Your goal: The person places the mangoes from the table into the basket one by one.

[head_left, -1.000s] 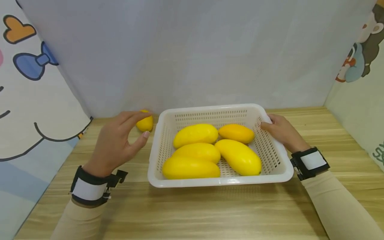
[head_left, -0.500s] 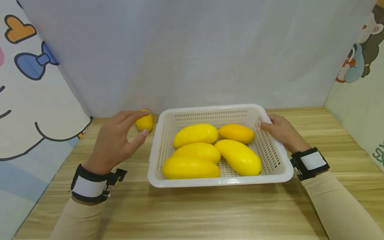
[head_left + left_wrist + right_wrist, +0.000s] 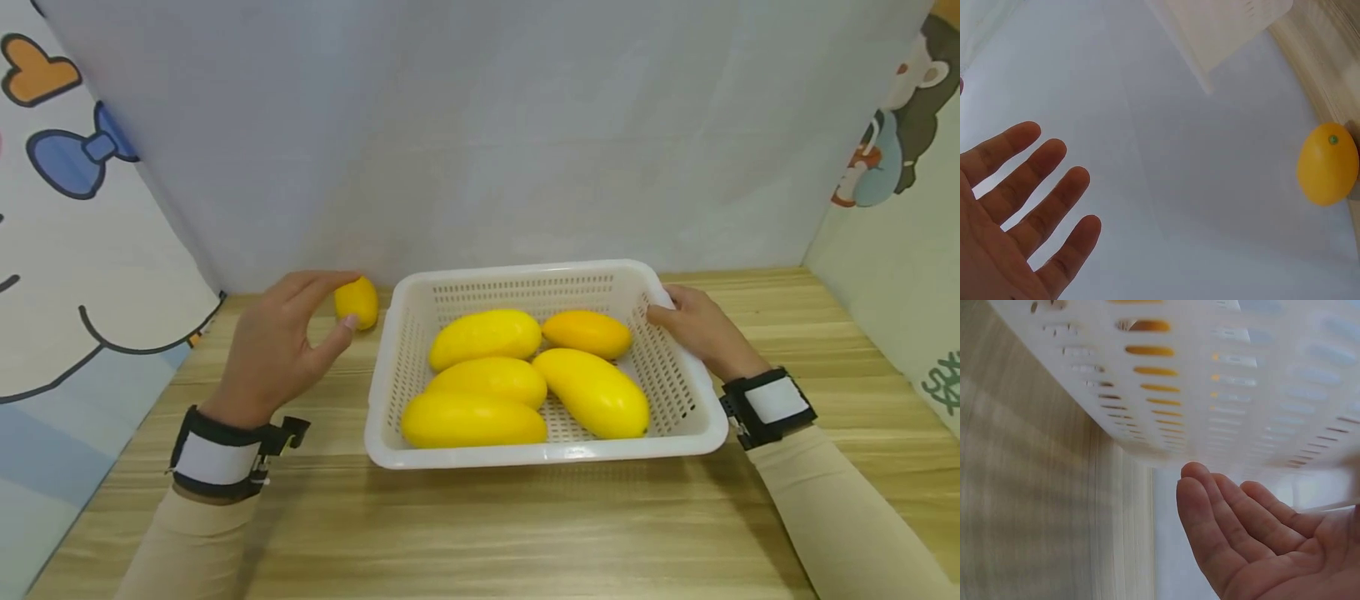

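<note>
A white perforated plastic basket [image 3: 543, 454] holds several yellow mangoes [image 3: 592, 392]. My right hand [image 3: 705, 329] grips its right rim, thumb over the edge and fingers on the outer side, as the right wrist view shows beneath the holed wall [image 3: 1241, 406]. Left of the basket, my left hand [image 3: 273, 350] is held up with thumb and fingers apart. Its fingertips overlap a small yellow-orange mango [image 3: 357, 302] by the back wall in the head view. From the left wrist, the fingers [image 3: 1063, 194] look spread and stand apart from that mango [image 3: 1329, 164], which shows a green stem spot.
The wood-grain tabletop [image 3: 487, 533] runs back to a plain pale wall [image 3: 510, 142]. Side panels with cartoon prints close in the left [image 3: 75, 275] and right [image 3: 892, 250]. Black straps with small mounts circle both wrists.
My left hand has shifted slightly left and away from me, beside the lone mango. The whole head view has slid a little. Right hand and basket keep their places.
</note>
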Motion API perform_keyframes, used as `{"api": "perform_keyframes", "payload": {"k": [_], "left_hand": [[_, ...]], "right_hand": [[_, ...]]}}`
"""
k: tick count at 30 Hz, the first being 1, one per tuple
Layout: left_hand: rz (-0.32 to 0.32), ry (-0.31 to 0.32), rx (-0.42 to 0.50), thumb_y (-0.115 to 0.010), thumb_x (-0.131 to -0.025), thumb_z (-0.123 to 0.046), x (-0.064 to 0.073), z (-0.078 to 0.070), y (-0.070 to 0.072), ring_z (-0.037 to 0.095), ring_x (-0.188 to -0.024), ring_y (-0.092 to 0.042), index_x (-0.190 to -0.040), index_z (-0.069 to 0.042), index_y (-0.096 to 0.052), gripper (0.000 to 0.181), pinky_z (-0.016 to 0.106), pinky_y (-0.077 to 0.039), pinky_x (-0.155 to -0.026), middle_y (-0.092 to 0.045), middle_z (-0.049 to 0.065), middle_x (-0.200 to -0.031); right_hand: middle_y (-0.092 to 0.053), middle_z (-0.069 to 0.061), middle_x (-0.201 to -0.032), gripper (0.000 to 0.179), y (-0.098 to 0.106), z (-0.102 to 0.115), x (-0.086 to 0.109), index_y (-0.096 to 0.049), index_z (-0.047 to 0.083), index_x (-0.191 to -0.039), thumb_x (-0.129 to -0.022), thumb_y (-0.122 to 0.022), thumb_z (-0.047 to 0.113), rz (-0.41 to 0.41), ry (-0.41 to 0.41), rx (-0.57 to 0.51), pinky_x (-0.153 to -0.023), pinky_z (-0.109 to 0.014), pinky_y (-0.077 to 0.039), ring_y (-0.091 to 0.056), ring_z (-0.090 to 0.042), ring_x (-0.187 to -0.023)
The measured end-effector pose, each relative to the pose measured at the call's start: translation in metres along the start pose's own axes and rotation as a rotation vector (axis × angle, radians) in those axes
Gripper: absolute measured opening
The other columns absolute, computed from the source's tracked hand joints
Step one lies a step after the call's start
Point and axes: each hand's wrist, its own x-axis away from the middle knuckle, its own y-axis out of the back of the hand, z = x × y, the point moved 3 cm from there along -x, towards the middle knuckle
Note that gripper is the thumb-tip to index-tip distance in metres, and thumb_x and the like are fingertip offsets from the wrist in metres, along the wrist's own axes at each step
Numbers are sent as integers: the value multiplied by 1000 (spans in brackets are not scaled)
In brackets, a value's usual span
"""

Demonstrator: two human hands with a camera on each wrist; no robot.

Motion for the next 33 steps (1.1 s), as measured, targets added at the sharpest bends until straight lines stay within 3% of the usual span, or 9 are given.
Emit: {"api": "perform_keyframes", "payload": {"k": [14, 26, 33], "left_hand": [[-20, 65, -28, -61, -93, -31, -4, 10, -4, 36, -116, -61, -132, -8, -66, 46, 55, -54, -85, -67, 16, -127], [-76, 111, -88, -60, -90, -34, -8, 26, -14, 37, -113, -62, -128, -6, -68, 48, 56, -53, -87, -68, 18, -123], [-139, 160, -136, -60, -89, -41, -12, 33, -19, 42, -108, -63, -124, -2, -69, 53, 57, -53, -81, -68, 23, -120]], "right_hand": [[-61, -34, -118, 50, 0, 2, 5, -39, -5, -147, -105, -44, 22, 6, 5, 2, -64, -43, -62, -74, -32, -80], [-62, -34, -116, 49, -1, 3, 2, -40, -5, -146, -105, -45, 21, 3, 9, 0, -64, -44, -62, -74, -31, -79], [-62, -33, -116, 48, 0, 3, 3, -41, -4, -145, -105, -45, 22, 7, 4, -5, -64, -45, -62, -74, -32, -79]]}}
